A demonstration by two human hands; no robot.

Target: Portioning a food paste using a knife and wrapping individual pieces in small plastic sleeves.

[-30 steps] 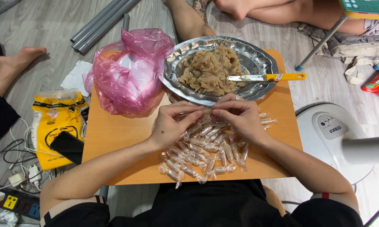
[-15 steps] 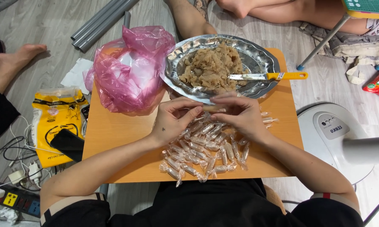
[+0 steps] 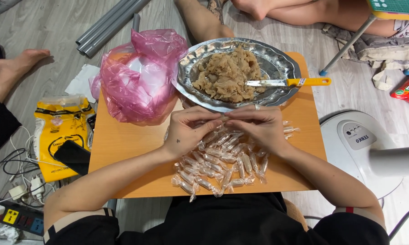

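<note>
My left hand and my right hand meet fingertip to fingertip over a pile of wrapped candies on a small orange table. Between the fingertips they pinch one small candy in clear wrapper, mostly hidden by the fingers. Just beyond the hands stands a round metal tray heaped with tan sticky candy mass. A knife with a yellow handle rests on the tray, blade toward the mass.
A pink plastic bag sits on the table's left. On the floor lie a yellow packet, a black phone, a power strip and grey pipes. A white fan base stands right. Other people's legs are nearby.
Both hands stay over the pile; the fingers have shifted slightly while working the small wrapped piece between them. Nothing else has moved.
</note>
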